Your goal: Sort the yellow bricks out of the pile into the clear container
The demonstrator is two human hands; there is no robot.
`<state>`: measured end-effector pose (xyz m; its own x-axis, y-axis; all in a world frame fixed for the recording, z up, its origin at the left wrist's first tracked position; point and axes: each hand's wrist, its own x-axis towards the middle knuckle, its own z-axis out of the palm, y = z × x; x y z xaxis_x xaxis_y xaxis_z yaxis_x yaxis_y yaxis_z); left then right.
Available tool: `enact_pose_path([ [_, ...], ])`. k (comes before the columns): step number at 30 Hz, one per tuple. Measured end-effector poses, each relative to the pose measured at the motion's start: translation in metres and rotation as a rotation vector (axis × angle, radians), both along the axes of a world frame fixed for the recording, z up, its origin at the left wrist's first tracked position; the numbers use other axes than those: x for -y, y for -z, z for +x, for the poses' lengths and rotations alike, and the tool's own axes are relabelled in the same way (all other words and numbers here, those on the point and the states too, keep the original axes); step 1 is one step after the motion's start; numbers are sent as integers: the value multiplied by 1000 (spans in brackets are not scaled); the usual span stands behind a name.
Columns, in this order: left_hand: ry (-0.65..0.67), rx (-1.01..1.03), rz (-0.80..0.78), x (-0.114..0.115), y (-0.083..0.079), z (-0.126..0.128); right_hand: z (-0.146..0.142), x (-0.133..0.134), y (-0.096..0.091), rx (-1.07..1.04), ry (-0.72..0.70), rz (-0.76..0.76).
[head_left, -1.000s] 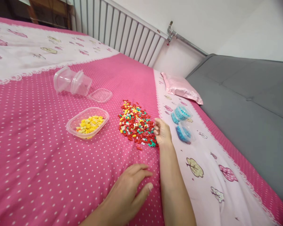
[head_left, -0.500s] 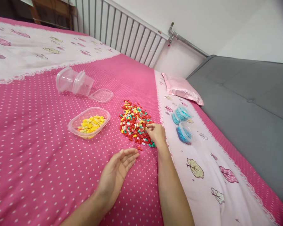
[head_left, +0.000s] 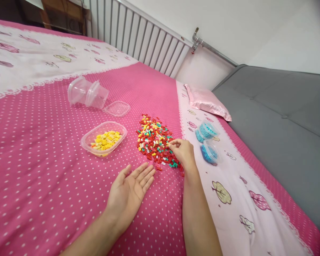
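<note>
A heap of small plastic building bricks (head_left: 154, 142), mostly red with yellow, white, pink and green among them, lies on the pink dotted bedspread. My right hand (head_left: 183, 152) is at the heap's right side, thumb and fingertips pinched together on what looks like a small yellow brick (head_left: 168, 144). Palm up and fingers stretched out, my left hand (head_left: 132, 188) rests just in front of the heap with nothing in it. To the left of the pile stands a clear plastic tub (head_left: 85, 145), its bottom covered with yellow bricks (head_left: 106, 140).
Clear empty containers (head_left: 81, 93) lie on their side at the back left, beside a flat clear lid (head_left: 117, 108). Two tubs of blue pieces (head_left: 206, 131) (head_left: 209, 152) sit on the right, near a pink pillow (head_left: 208, 103) and the grey headboard (head_left: 277, 124).
My left hand has opened flatter, its thumb now spread from the fingers. My right hand has shifted slightly right, still pinched, and several bricks at the heap's right edge now show.
</note>
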<state>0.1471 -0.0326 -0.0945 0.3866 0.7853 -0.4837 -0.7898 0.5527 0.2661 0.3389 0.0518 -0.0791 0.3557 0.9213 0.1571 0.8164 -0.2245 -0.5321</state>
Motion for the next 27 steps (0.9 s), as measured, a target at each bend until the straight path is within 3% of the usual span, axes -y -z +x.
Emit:
enact_pose_path([
  [2,-3,-5,1,0,-1,0,-4,7,-11,-91,-80,47],
  [5,-4,-4,0,0,-1,0,-16,20,-29,-242,-324,48],
  [11,3,51,1,0,0,-3,-38,45,-52,-291,-765,-253],
  [14,0,65,-11,0,0,-3,-42,48,-55,-297,-772,-286],
  [17,0,62,-26,0,-1,-3,-45,48,-58,-367,-737,-215],
  [20,-13,72,-25,1,0,-3,-51,51,-62,-461,-815,-190],
  [24,-29,107,1,1,3,-2,-59,56,-64,-529,-939,-265],
  [27,-14,90,-7,0,4,-3,-58,51,-57,-464,-836,-185],
])
